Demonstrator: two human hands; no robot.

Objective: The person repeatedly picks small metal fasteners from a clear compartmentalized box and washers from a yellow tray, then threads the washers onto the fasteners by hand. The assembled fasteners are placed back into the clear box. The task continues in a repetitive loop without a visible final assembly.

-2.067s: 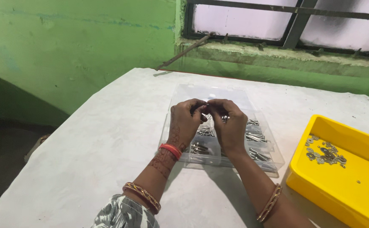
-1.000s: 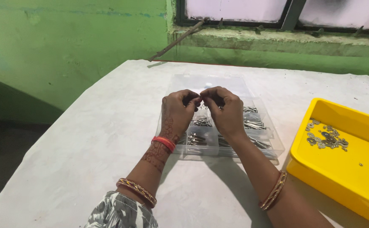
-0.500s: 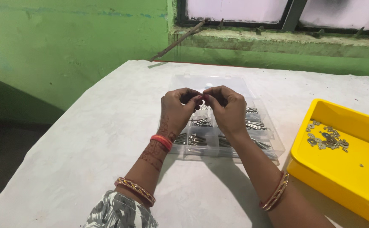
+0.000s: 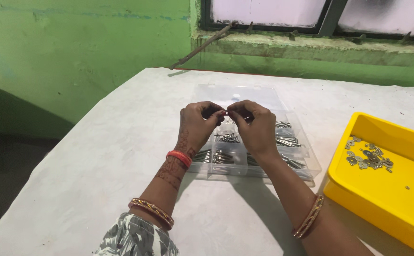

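My left hand (image 4: 197,124) and my right hand (image 4: 254,124) meet fingertip to fingertip above a clear plastic compartment box (image 4: 306,163). Together they pinch a small metal part (image 4: 226,113), too small to identify. The box lies open on the white table (image 4: 98,156), its lid (image 4: 238,95) folded back toward the wall. Its compartments hold several long metal screws (image 4: 226,137). Both wrists carry bangles.
A yellow tray (image 4: 406,151) stands at the right edge of the table with several metal washers (image 4: 369,156) in it. A green wall and a window ledge (image 4: 311,47) run behind the table, and a thin stick (image 4: 202,45) leans on the ledge.
The hands have stayed together over the box, with only small finger movements on the part. The view has shifted slightly.
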